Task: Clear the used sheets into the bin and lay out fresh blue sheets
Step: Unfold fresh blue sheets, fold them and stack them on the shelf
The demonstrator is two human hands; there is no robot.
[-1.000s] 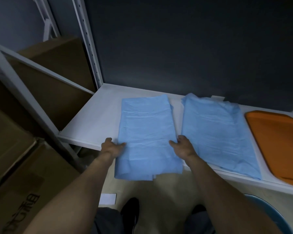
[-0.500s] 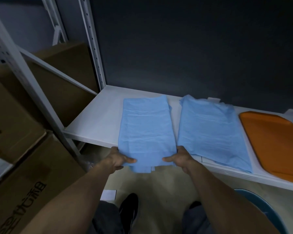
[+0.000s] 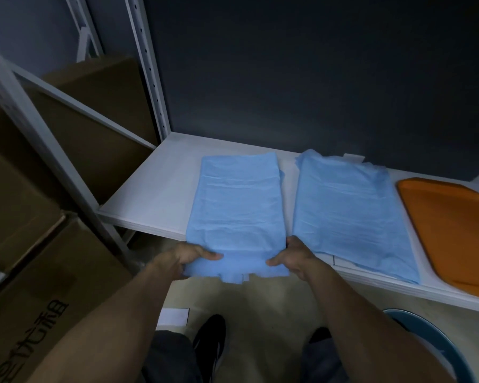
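Both hands have slid back from the sides of the folded blue sheets (image 3: 237, 211) to the stack's near end, which now overhangs the front edge of the white shelf (image 3: 155, 194). The left hand (image 3: 187, 257) and right hand (image 3: 291, 258) each pinch a near corner, thumbs on top, fingers curled beneath. A second blue stack (image 3: 346, 214) lies just beside on the right, then an orange tray (image 3: 451, 225). Cardboard boxes (image 3: 47, 286) crowd the left. A blue-rimmed bin (image 3: 432, 341) sits on the floor below the shelf, partly hidden by the right forearm.
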